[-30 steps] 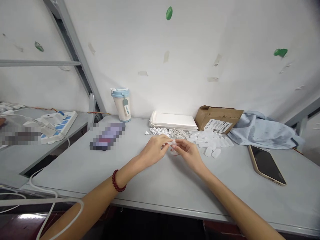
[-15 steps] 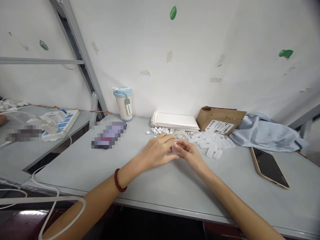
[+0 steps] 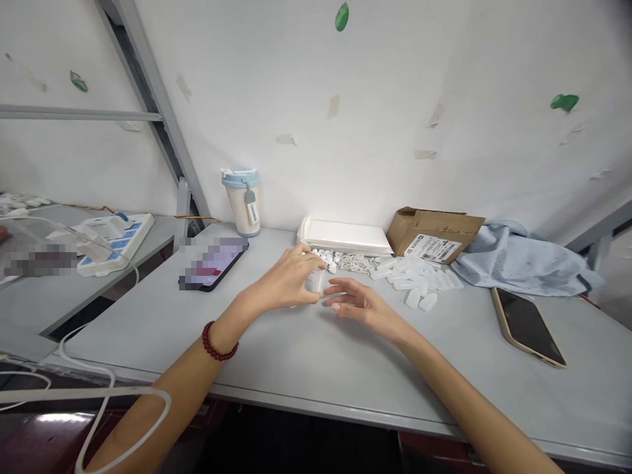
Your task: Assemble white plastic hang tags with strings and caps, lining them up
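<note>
My left hand (image 3: 286,280) pinches a small translucent plastic piece (image 3: 315,282) between thumb and fingers, just above the grey table. Just to its right is my right hand (image 3: 360,304), its fingers apart and nothing in them. Small white cap-like pieces (image 3: 326,258) lie behind my left hand, which partly hides them. To their right are a heap of thin white loops (image 3: 356,263) and a pile of flat translucent plastic pieces (image 3: 424,276).
A stack of white trays or sheets (image 3: 345,234) and an open cardboard box (image 3: 434,234) line the wall. Further right lie a blue cloth (image 3: 533,260) and a phone (image 3: 529,326). A lidded cup (image 3: 243,204) and another phone (image 3: 214,263) are left. White cables (image 3: 113,388) hang at lower left.
My hands have come apart. The left has moved left with the translucent piece, and the right has let go of it and opened its fingers.
</note>
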Motion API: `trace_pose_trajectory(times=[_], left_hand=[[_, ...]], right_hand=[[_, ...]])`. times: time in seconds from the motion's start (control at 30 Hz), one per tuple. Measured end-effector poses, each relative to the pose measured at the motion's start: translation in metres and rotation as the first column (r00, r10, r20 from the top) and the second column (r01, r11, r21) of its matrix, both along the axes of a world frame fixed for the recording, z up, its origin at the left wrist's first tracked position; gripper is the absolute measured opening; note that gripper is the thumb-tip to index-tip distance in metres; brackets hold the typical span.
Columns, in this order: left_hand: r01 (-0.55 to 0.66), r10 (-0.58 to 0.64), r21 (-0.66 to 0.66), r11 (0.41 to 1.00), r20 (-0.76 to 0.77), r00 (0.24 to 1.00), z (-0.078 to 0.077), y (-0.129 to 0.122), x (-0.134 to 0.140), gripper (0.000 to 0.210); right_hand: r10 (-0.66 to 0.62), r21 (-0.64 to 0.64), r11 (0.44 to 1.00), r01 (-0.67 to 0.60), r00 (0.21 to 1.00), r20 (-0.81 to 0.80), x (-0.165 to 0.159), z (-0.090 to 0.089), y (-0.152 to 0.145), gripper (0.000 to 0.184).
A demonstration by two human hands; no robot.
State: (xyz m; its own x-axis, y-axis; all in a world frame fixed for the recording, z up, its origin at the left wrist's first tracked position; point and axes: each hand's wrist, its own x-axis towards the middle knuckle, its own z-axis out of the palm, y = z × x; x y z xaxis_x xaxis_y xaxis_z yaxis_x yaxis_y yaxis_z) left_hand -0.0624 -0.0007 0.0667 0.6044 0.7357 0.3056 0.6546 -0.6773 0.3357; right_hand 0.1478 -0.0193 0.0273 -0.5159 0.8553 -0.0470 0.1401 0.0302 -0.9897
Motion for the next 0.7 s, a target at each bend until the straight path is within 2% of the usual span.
trace_pose_trajectory(times=[0.13, 0.27, 0.57, 0.7], left_hand=[[-0.042, 0.030, -0.157, 0.987, -0.081, 0.996, 0.003, 0.002, -0.012, 0.039], [-0.081, 0.024, -0.274, 0.958, -0.204, 0.979, 0.006, -0.001, -0.016, 0.044], [-0.101, 0.005, -0.275, 0.956, -0.327, 0.945, 0.005, -0.003, -0.007, 0.042], [-0.089, -0.014, -0.306, 0.948, -0.318, 0.948, 0.000, 0.001, -0.008, 0.044]], right_hand=[[-0.049, 0.074, 0.996, 0.041, 0.993, 0.111, -0.003, -0.002, -0.001, 0.043], [-0.053, 0.125, 0.992, 0.029, 0.979, 0.199, -0.005, 0.000, -0.002, 0.033], [-0.036, 0.211, 0.977, -0.015, 0.971, 0.237, -0.006, -0.003, -0.002, 0.031], [-0.027, 0.291, 0.955, -0.057, 0.960, 0.278, -0.008, -0.004, -0.004, 0.033]])
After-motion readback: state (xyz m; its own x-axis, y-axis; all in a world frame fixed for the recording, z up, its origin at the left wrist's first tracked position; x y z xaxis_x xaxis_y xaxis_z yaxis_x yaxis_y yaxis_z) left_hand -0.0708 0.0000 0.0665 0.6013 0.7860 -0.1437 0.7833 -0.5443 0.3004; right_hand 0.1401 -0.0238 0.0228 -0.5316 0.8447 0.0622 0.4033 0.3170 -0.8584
